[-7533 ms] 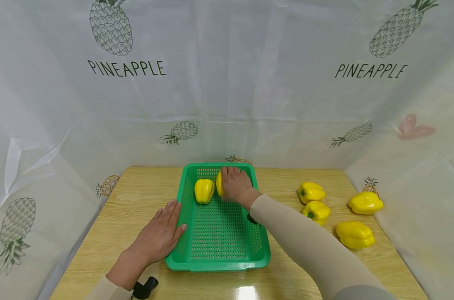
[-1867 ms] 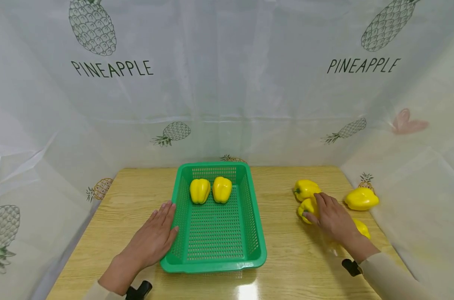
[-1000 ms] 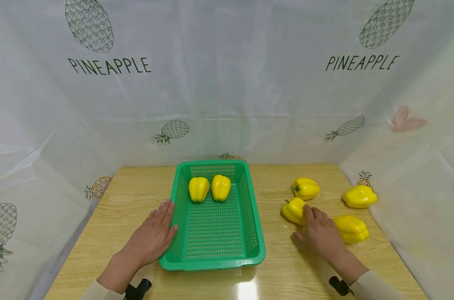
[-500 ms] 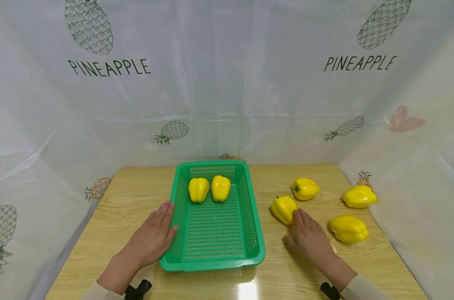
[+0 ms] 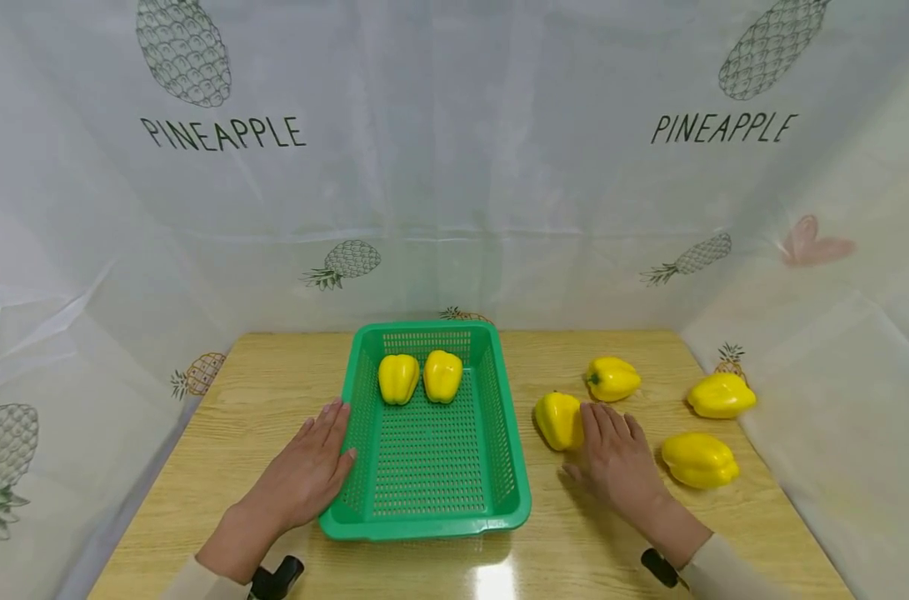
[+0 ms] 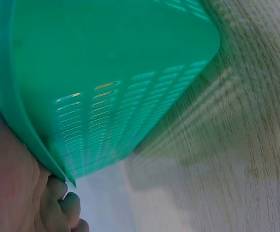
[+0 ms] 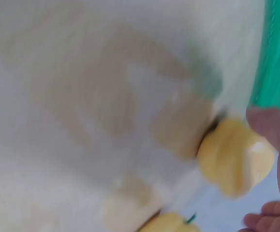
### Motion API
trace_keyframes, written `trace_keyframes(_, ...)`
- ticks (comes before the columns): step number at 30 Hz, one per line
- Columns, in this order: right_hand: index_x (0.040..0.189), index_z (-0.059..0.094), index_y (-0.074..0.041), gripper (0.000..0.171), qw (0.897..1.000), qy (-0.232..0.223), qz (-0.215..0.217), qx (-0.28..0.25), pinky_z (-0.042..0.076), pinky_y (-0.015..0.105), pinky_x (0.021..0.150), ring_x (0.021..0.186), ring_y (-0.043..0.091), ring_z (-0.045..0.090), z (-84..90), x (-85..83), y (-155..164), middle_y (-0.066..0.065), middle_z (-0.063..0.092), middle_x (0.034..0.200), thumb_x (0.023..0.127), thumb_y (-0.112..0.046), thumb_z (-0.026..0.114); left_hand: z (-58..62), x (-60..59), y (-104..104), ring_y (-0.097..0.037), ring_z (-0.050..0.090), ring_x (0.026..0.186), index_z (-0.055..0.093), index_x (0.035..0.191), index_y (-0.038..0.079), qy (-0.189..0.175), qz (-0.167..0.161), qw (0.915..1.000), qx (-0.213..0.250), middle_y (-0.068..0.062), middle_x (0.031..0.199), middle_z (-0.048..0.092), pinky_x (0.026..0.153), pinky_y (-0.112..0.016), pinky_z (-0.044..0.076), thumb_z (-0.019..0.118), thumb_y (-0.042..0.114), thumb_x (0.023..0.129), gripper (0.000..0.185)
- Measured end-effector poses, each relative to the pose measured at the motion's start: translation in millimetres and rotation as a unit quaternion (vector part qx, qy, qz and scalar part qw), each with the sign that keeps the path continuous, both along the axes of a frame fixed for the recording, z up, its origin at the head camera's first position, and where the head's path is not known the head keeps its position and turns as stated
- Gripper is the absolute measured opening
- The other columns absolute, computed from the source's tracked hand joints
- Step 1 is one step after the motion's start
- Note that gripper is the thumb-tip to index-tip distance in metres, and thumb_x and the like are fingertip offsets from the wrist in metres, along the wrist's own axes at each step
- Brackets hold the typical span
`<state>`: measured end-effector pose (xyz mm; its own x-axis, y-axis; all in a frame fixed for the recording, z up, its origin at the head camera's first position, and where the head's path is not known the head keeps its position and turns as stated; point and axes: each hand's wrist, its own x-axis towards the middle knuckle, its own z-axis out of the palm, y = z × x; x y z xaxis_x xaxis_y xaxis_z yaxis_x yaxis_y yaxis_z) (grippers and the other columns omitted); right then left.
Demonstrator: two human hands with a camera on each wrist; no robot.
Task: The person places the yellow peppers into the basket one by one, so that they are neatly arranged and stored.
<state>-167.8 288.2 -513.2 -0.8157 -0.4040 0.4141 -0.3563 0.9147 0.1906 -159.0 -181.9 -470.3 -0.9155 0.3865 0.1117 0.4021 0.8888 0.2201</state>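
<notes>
My left hand point(image 5: 304, 471) lies with straight fingers along the left rim of a green plastic basket point(image 5: 521, 500). The left wrist view shows the palm against the basket's outer wall point(image 6: 81, 53). On the table to the basket's right, my right hand point(image 5: 619, 462) touches the right side of a yellow bell pepper point(image 5: 557, 421), fingers extended and thumb apart from it. That pepper point(image 7: 231, 157) also shows in the right wrist view, near my thumb point(image 7: 270, 123). Inside the basket, two yellow bell peppers, a left one point(image 5: 398, 379) and a right one point(image 5: 442, 377), lie side by side at the far end.
Three more yellow bell peppers sit on the right of the wooden table point(image 5: 274, 375): a far one point(image 5: 611, 379), a far-right one point(image 5: 721, 395) and a nearer one point(image 5: 700, 460). A white curtain point(image 5: 454, 167) printed with pineapples encloses the back and sides.
Earlier my right hand held a pepper in the basket and left it there. Since then it has moved another pepper leftward across the table, towards the basket. My left hand has stayed at the rim.
</notes>
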Motion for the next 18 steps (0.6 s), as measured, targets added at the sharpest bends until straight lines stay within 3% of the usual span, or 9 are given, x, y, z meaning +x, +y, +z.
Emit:
trace_keyframes(5,0.152,0.045,0.009,0.110,0.996,-0.039,0.026,0.076,0.040,0.066,0.118,0.144,0.043,0.050,8.0,-23.9,18,0.027,0.054,0.152,0.078,-0.061,0.088,-0.9,1.4,1,-0.043,0.034,0.156,0.029,0.162,-0.010,0.000,0.003,1.0000,0.001,-0.028,0.169,0.030,0.125,-0.061,0.034,0.050,0.028,0.112,0.066)
trace_keyframes(12,0.157,0.039,0.008,0.117,0.991,-0.061,0.078,0.093,0.036,0.064,0.122,0.148,0.042,0.046,8.1,-46.5,22,0.025,0.049,0.158,0.078,-0.064,0.086,-0.5,0.8,2,-0.044,0.033,0.156,0.029,0.162,-0.010,-0.003,0.003,1.0000,0.001,-0.029,0.169,0.030,0.125,-0.061,0.033,0.050,0.028,0.112,0.066)
trace_keyframes(18,0.160,0.035,0.006,0.119,0.986,-0.087,0.089,0.108,0.033,0.066,0.123,0.150,0.042,0.043,7.8,-58.6,17,0.023,0.046,0.161,0.079,-0.067,0.084,-1.7,0.9,1,-0.044,0.033,0.156,0.027,0.162,-0.009,-0.005,0.005,1.0000,0.002,-0.028,0.169,0.029,0.125,-0.061,0.033,0.049,0.028,0.112,0.066)
